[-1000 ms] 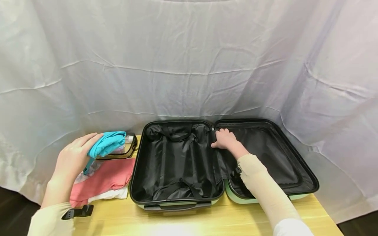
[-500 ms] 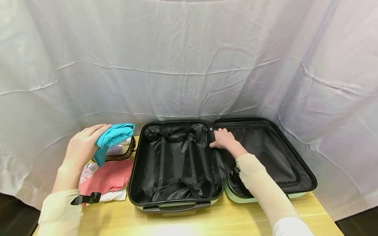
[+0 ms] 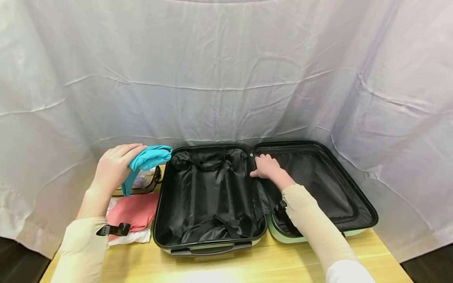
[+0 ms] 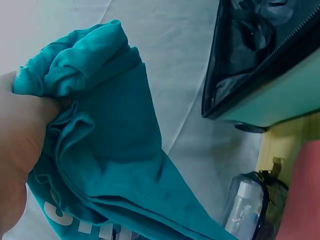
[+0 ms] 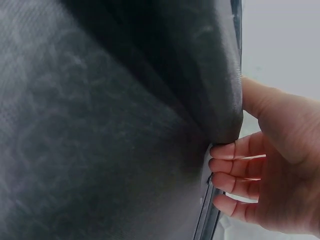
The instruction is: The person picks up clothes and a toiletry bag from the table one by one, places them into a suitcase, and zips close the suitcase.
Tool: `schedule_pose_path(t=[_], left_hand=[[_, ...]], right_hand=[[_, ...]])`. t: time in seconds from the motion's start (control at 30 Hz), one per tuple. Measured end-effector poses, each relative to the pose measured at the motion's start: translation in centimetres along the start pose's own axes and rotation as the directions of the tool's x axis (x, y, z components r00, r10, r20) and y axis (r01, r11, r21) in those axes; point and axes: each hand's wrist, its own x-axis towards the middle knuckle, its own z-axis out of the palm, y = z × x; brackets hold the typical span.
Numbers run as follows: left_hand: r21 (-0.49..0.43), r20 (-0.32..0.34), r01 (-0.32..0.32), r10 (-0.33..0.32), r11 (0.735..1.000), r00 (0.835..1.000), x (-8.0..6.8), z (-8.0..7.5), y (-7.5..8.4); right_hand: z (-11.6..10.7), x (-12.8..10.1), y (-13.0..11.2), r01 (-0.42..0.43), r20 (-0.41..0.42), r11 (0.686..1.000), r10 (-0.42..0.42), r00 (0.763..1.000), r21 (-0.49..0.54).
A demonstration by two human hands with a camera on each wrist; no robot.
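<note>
**An open suitcase (image 3: 212, 188) is lying flat while a folded blue cloth (image 3: 150, 155) is hanging in the air beside it**

A pale curtain (image 3: 219, 78) is filling the space beyond, and a yellow wooden desk (image 3: 283, 267) is carrying the things in front of it. The suitcase is spreading its two halves side by side, showing black lining inside, light green shell outside and a grey handle along the left half's near side. To its left a pink cloth (image 3: 134, 210) is lying on the desk, with a white cloth (image 3: 138, 237) peeping out at its near edge.

The blue cloth, probably a shirt given its white lettering, is hanging over a clear pouch (image 3: 153, 184), near the suitcase's far left corner and outside it. I'm judging it light, soft and floppy, neither fragile nor very slippery. Its loose tail is drooping, so the best hold is likely across the thick folded end, pressing all the layers together; pinching one layer would probably let the folds slide open.

The left hand (image 3: 116, 161) is gripping just that bunched end, though the cloth is partly hiding how its fingers are lying. The right hand (image 3: 267, 167) is holding the black edge where the halves are meeting, its fingers (image 5: 240, 167) bending against it and its thumb reaching round the other side. Inside the pouch, a small white-capped bottle (image 4: 243, 212) is showing through.
</note>
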Motion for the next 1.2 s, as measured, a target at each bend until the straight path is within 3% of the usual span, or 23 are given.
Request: schedule_pose_path(t=[0.23, 0.53, 0.8, 1.2], left_hand=[[-0.006, -0.008, -0.046, 0.045, 0.999, 0.999, 1.5, 0.4, 0.3], [-0.013, -0.098, -0.098, 0.097, 0.995, 0.991, 4.2, 1.1, 0.4], [0.01, -0.134, -0.112, 0.113, 0.994, 0.985, 5.7, 2.6, 0.6], [-0.019, -0.248, -0.128, 0.12, 0.992, 0.961, 8.6, 5.1, 1.5]], right_hand=[[0.0, -0.1, -0.1, 0.003, -0.013, 1.0, -0.003, 1.0, 0.013], [0.1, 0.0, -0.1, -0.003, -0.023, 1.0, 0.003, 1.0, 0.011], [0.2, -0.2, -0.1, -0.011, -0.002, 1.0, 0.011, 1.0, 0.027], [0.4, -0.7, 0.4, -0.028, 0.021, 0.999, 0.028, 0.999, 0.036]])
